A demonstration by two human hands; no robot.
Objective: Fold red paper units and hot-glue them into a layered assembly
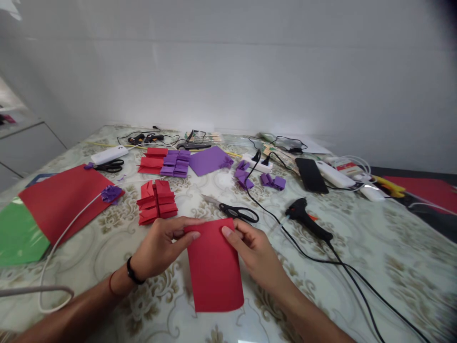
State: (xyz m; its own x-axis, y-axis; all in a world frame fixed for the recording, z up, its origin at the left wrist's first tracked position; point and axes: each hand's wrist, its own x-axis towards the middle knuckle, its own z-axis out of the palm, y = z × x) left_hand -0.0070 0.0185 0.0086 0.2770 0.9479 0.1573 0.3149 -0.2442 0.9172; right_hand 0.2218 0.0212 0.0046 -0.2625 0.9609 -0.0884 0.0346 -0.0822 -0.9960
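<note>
A red paper sheet [214, 267] lies on the patterned table [357, 267] in front of me. My left hand [160, 247] pinches its upper left corner, thumb on top. My right hand [252, 247] grips the upper right corner, thumb pressed on the paper. Both hands are closed on the sheet. Black-handled scissors [235, 210] lie just beyond the sheet. A stack of folded red paper [157, 201] sits beyond my left hand.
A black glue gun [307, 219] with its cable lies to the right. Folded purple pieces [176, 163], a purple sheet [209, 159], a large red sheet [60, 200], green paper [17, 233], a phone [311, 175], a power strip [259, 163] and a second pair of scissors [109, 166] cover the far table.
</note>
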